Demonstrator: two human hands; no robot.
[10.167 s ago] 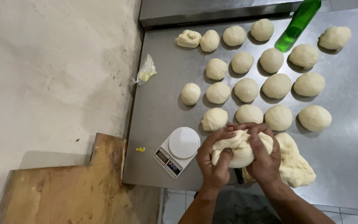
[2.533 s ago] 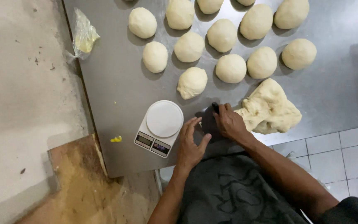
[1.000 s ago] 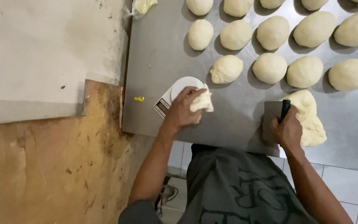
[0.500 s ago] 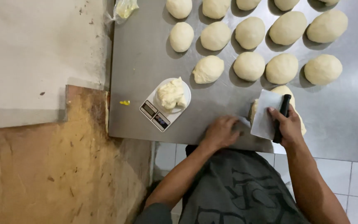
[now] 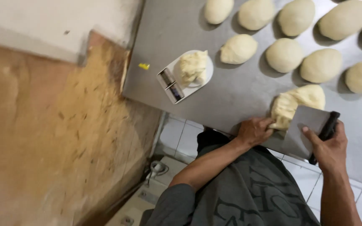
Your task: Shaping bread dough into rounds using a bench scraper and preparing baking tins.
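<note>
Dough is the soft stuff in hand, and the big lump point(image 5: 298, 104) lies near the front edge of the steel table point(image 5: 248, 96).

Far left of the lump is a worn wooden board point(image 5: 63, 138), off the table. Next comes a tiny yellow bit point(image 5: 144, 66) on the table's left edge. Just right of that sits a small white scale point(image 5: 185, 77) with a rough piece of dough point(image 5: 192, 67) on its plate. This piece is well left of the lump and is not yet round.

Behind the lump lie many smooth dough balls point(image 5: 284, 55) in rows. Those look done. One ball point(image 5: 238, 49) nearest the scale is bumpier than the rest.

The left hand point(image 5: 254, 130) touches the lump's left side, with its fingers curled onto the dough edge. The right hand point(image 5: 329, 146) is just right of the lump. Its fingers are closed around the black handle of a flat metal scraper point(image 5: 304, 129), and the blade stands against the lump.

So I think a lot is finished, one piece is being weighed, and the lump is still left to cut up and roll.
</note>
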